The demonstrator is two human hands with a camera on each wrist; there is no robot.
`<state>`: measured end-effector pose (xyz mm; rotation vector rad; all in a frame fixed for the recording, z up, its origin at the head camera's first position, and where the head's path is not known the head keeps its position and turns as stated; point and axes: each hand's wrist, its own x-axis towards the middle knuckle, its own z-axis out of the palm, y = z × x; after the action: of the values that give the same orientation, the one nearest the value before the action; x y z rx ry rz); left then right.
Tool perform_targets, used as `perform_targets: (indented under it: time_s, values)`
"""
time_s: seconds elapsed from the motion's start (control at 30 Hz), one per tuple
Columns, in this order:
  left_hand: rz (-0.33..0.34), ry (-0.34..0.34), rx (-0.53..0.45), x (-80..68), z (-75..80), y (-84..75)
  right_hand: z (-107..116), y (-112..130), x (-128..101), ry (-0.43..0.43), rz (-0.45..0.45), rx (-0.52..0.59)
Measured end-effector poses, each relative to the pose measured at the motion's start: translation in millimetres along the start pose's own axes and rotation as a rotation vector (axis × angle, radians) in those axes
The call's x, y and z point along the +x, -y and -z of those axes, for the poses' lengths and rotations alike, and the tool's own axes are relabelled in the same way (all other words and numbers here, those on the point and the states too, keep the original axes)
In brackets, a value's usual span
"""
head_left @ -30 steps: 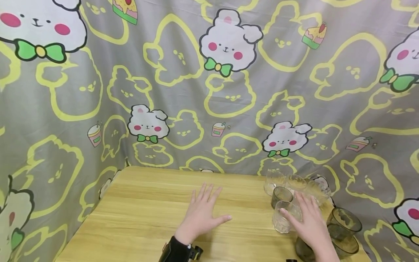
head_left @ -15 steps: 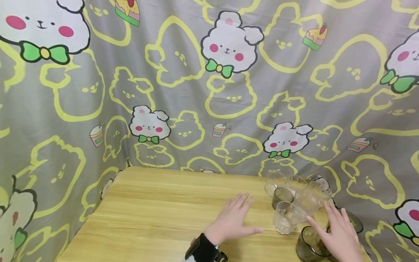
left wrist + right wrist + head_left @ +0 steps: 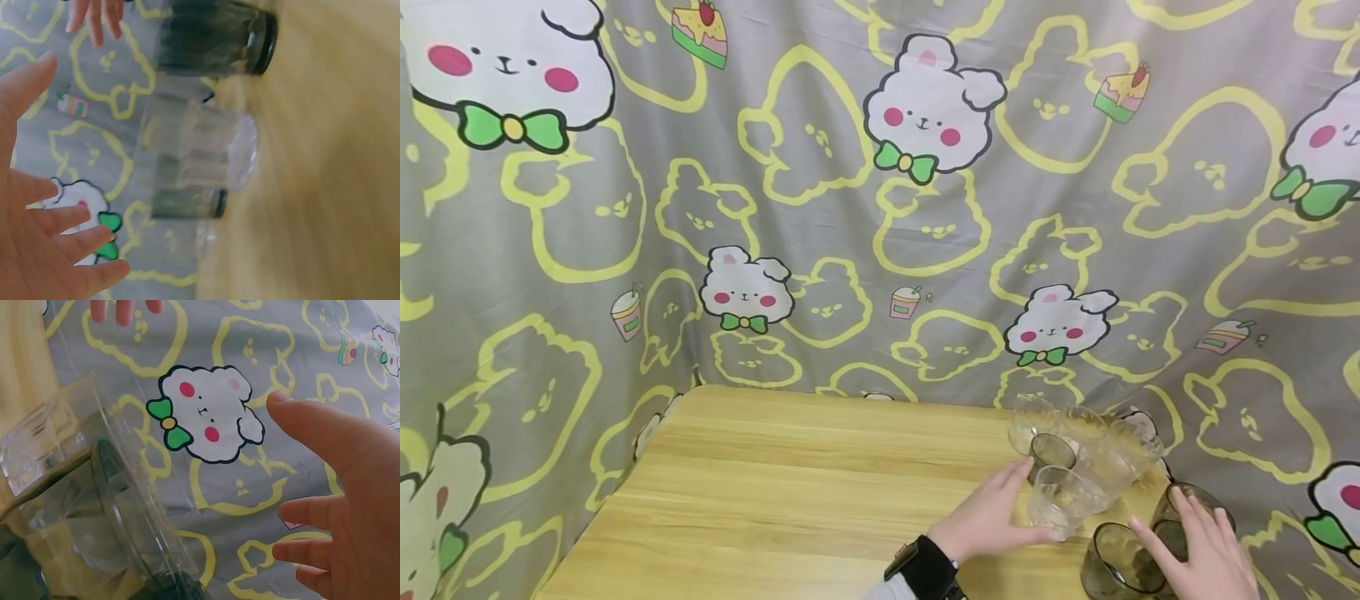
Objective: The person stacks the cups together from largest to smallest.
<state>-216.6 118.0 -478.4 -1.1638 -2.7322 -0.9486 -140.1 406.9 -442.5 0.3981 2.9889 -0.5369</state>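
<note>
My left hand (image 3: 988, 521), fingers spread and thumb apart, is at the left side of a clear glass (image 3: 1062, 504) and a small smoky-dark glass (image 3: 1052, 458) behind it. In the left wrist view the hand (image 3: 53, 244) is free of the clear glass (image 3: 206, 147), with nothing in its palm. My right hand (image 3: 1206, 550) hovers over larger dark glasses, overlapping the front one (image 3: 1116, 567) and the one behind it (image 3: 1198, 497) in the head view. Seen from the right wrist, that hand (image 3: 344, 494) has extended fingers and stands apart from a dark glass (image 3: 75, 531).
More clear glasses (image 3: 1123, 454) cluster at the back right corner of the wooden table (image 3: 775, 483). A grey curtain (image 3: 820, 208) with cartoon bears hangs behind the table and along its sides.
My left hand has moved right across the table to the clear glass. My right hand has shifted right, from over the clear glasses to the larger dark ones. The glasses stay in place.
</note>
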Motion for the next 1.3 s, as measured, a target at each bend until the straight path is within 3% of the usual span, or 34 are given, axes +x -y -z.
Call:
perform_targets:
  time_s: [0.17, 0.43, 0.77, 1.03, 1.3]
  values:
    - [0.069, -0.008, -0.126, 8.7, -16.6, -3.4, -2.4, -4.3, -1.7, 0.006, 0.013, -0.027]
    - [0.171, -0.059, -0.233, 25.5, -37.0, -9.4, -5.0, -9.9, -2.5, 0.018, -0.006, -0.024]
    - [0.304, -0.074, -0.300, 39.6, -51.2, -16.8, -11.1, -12.7, -3.7, 0.046, -0.046, 0.003]
    - [0.347, -0.112, -0.319, 46.3, -62.1, -15.3, -12.5, -9.2, -5.9, -0.009, 0.036, -0.034]
    - [0.354, -0.149, -0.423, 49.9, -71.7, -15.0, -16.0, -4.3, -1.8, 0.037, -0.013, 0.021]
